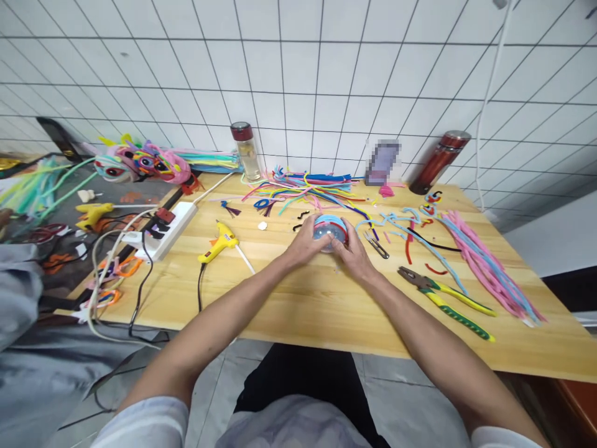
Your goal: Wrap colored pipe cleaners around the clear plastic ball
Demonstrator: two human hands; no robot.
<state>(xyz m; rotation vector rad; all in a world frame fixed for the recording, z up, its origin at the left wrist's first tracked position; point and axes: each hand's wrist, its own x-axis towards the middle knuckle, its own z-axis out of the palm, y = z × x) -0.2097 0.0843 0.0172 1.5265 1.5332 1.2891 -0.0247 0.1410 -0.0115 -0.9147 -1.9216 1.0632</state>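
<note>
Both of my hands are wrapped round a clear plastic ball (pixel 324 231) with light blue and red pipe cleaners around its upper part. My left hand (pixel 305 241) grips its left side, and my right hand (pixel 351 249) grips the right, with the thumbs close together at the front. The ball is low over the wooden table; whether it touches the wood is hidden. To the right of my hands lie small thread snips (pixel 377 246). A yellow glue gun (pixel 220 241) with a white glue stick rests on the left.
Pliers (pixel 431 291) and a pink and blue pipe cleaner bundle (pixel 489 264) lie at right. Loose pipe cleaners (pixel 308 186) spread behind. Two flasks, one clear (pixel 246 152) and one red (pixel 441 163), stand near the wall. A power strip (pixel 172 230) trails cords at left beside another person's sleeve (pixel 18 292).
</note>
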